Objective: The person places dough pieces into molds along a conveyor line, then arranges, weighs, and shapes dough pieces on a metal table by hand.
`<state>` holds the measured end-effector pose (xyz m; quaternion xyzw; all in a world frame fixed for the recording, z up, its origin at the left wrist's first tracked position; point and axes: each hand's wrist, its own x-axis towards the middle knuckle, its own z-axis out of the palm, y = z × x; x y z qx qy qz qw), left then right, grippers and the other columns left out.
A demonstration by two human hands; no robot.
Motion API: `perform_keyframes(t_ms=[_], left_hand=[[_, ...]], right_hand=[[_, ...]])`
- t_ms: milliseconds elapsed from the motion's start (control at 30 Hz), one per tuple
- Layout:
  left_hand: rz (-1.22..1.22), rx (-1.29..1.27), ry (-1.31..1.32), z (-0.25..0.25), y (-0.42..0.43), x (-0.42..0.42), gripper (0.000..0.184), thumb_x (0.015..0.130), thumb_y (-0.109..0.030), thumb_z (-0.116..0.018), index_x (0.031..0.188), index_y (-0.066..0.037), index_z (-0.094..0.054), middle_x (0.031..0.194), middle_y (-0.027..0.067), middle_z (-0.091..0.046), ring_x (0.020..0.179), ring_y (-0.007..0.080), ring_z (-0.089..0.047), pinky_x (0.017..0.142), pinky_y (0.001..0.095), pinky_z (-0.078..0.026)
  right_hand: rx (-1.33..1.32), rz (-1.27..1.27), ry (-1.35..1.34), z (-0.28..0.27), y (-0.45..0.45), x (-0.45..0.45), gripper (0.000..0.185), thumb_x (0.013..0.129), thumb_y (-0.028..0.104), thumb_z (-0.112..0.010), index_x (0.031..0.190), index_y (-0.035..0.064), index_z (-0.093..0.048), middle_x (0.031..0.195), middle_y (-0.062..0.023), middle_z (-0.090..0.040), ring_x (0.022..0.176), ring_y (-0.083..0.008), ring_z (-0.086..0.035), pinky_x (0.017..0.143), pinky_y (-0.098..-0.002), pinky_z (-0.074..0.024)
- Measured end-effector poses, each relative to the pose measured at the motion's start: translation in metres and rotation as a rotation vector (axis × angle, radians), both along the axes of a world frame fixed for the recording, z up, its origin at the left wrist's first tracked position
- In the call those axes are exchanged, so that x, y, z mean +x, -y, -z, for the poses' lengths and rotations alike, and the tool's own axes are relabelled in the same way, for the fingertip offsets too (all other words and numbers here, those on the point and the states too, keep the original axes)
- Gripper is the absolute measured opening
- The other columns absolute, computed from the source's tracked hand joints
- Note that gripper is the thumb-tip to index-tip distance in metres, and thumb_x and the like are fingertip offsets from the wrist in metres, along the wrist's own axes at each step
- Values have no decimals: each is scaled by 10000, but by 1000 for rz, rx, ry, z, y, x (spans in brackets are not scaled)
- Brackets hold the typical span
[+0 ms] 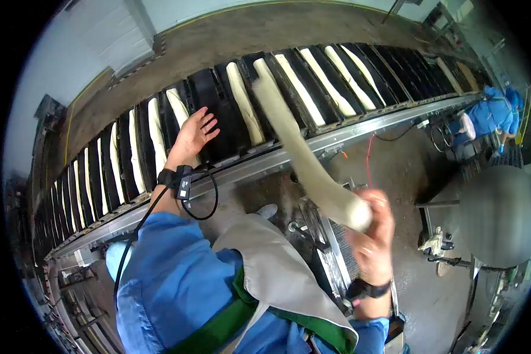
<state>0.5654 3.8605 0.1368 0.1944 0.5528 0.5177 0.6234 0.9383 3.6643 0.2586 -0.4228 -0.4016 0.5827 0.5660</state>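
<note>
My right hand (373, 242) is closed on the near end of a long, cream-coloured strip (304, 159), soft-looking and blurred by motion. From there the strip slants up and to the left, its far end over the row of black trays (209, 94). My left hand (197, 133) holds nothing, its fingers apart, above a bare tray. Close to its fingers lies a similar pale strip (177, 105), and to the right of that hand another pale strip (245, 103) rests in its tray. Whether the far end of the held strip touches a tray, I cannot tell.
The trays run across the view behind a metal rail (354, 133), many with pale strips. A large round grey object (502, 216) stands at the right. Beyond it a person in blue (492, 115) is by the line. A cable (137, 227) runs from my left wrist.
</note>
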Motion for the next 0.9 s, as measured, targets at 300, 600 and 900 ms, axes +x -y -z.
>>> perform_keyframes(t_ms=[300,600,900], left_hand=[[73,-107,-182,22,7,18,718,866,-341,-565,1406,-60,-182,1358,160,-322,1216,340,-365,997,513,-301],[-113,75,-999,73,-55,36,528,773,36,-491,1290,16,-383,1158,111,-533,1007,210,-539,856,310,-423],[586,157,-508,83,-46,170,496,800,-36,-542,1279,-16,-418,1333,163,-408,1225,277,-388,1011,350,-311]], right_hand=[[-34,-218,-248,51,-31,44,489,669,28,-621,1144,-39,-525,1161,-220,-543,1115,-332,-516,915,-428,-445],[-493,290,469,238,68,229,342,743,-11,-609,1081,-29,-558,958,-100,-605,866,-160,-577,755,-300,-488],[-1096,165,1617,267,207,302,568,680,171,-624,1217,51,-484,1219,-182,-494,1112,-355,-488,926,-440,-412]])
